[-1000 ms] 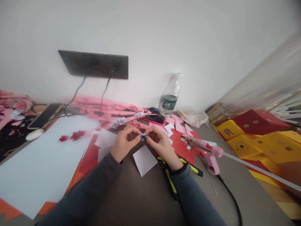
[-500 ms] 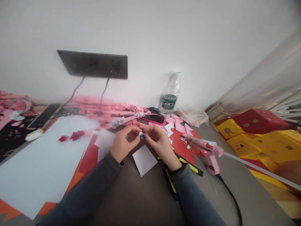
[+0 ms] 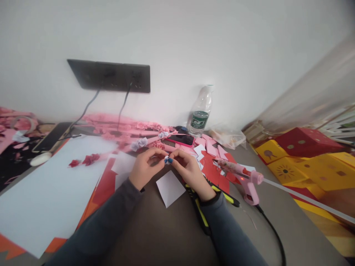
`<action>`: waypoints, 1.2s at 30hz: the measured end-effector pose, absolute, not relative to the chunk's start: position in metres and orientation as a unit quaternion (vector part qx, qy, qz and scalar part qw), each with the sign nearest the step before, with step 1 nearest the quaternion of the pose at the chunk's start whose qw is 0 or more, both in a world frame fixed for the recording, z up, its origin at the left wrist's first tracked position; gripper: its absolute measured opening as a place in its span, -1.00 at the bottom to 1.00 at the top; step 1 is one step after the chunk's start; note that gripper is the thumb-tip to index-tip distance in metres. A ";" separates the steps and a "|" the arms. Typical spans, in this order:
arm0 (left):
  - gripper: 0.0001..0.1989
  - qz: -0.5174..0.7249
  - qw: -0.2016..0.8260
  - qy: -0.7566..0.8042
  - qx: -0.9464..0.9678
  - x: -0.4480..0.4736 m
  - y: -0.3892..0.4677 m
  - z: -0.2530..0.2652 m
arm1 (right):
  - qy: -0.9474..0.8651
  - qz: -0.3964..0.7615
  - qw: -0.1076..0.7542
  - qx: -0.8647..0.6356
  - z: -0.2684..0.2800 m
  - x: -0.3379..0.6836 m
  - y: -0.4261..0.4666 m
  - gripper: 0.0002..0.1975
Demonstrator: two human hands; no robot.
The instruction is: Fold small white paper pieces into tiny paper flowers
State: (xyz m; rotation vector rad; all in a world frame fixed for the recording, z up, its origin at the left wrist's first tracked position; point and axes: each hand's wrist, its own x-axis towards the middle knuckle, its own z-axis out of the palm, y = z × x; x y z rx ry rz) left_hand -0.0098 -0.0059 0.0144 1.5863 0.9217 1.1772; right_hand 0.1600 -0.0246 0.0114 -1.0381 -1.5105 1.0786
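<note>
At the middle of the table, my left hand and my right hand meet at their fingertips. Both are closed in a pinch on a small folded piece of white paper, mostly hidden by the fingers. Blue shows at the fingertips. Just below lies a square of white paper with a crease. Under my right wrist is a black and yellow-green tool, partly covered. Behind the hands lie pink paper flowers on stems and a white paper flower.
A pink glue gun with a lit red light and black cord rests at right, near red paper pieces. A water bottle stands by the wall. Large white sheets lie at left. Yellow boxes are at far right.
The fingers have shifted slightly around the small white paper, and a bit more blue shows at the fingertips. Everything else stays in place.
</note>
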 end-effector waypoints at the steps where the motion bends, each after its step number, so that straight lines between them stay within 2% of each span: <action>1: -0.88 0.477 0.466 0.374 0.645 -0.010 -0.006 0.014 | -0.622 0.445 0.484 -0.424 0.011 0.160 -0.024 -0.78; 6: -0.83 0.485 0.457 0.372 0.646 -0.009 -0.006 0.016 | -0.639 0.438 0.475 -0.418 0.011 0.161 -0.024 -0.79; 10: -0.91 0.470 0.434 0.368 0.674 -0.009 -0.006 0.018 | -0.648 0.422 0.472 -0.424 0.011 0.160 -0.026 -0.82; 18: -0.95 0.467 0.469 0.373 0.650 -0.011 -0.005 0.018 | -0.629 0.429 0.497 -0.416 0.010 0.159 -0.025 -0.88; 24: -0.74 0.477 0.501 0.385 0.611 -0.011 -0.004 0.017 | -0.620 0.445 0.484 -0.429 0.010 0.159 -0.024 -0.85; 28: -0.70 0.485 0.513 0.396 0.587 -0.012 -0.003 0.015 | -0.607 0.446 0.502 -0.425 0.009 0.158 -0.024 -0.83; 30: -0.75 0.491 0.501 0.399 0.591 -0.012 -0.002 0.014 | -0.604 0.447 0.507 -0.422 0.008 0.158 -0.023 -0.83; 33: -0.93 0.483 0.446 0.406 0.635 -0.012 -0.001 0.013 | -0.597 0.448 0.519 -0.416 0.005 0.158 -0.021 -0.83; 36: -0.92 0.465 0.407 0.407 0.672 -0.013 -0.001 0.014 | -0.595 0.452 0.527 -0.404 0.003 0.158 -0.020 -0.84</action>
